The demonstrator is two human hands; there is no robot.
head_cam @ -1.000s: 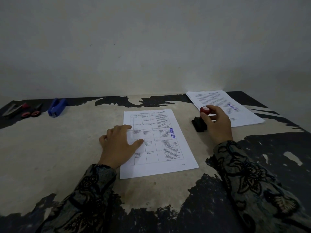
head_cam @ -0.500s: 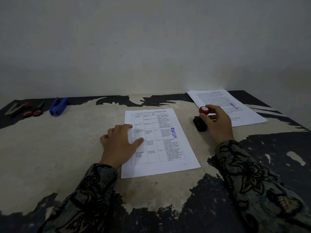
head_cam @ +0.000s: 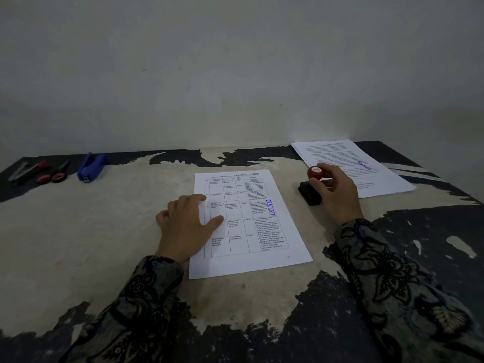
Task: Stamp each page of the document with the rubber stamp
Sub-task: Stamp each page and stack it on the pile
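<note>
Your stamped table page (head_cam: 246,221) lies centre; the red-knobbed rubber stamp (head_cam: 313,183) stands right; the stamped stack (head_cam: 353,167) lies far right.

Page (head_cam: 248,221) lies centre on the table (head_cam: 91,244), left hand (head_cam: 187,226) on its left edge; stamp (head_cam: 313,183) sits just right, under the right hand (head_cam: 337,195). Paper stack (head_cam: 353,166) behind; stapler (head_cam: 91,167) and scissors (head_cam: 53,172) far left.

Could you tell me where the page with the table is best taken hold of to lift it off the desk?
Probably at its bare right edge: the page lies flat, the left hand rests on its left side, and the right margin near the blue stamp mark is free. Come from the right and pinch.
</note>
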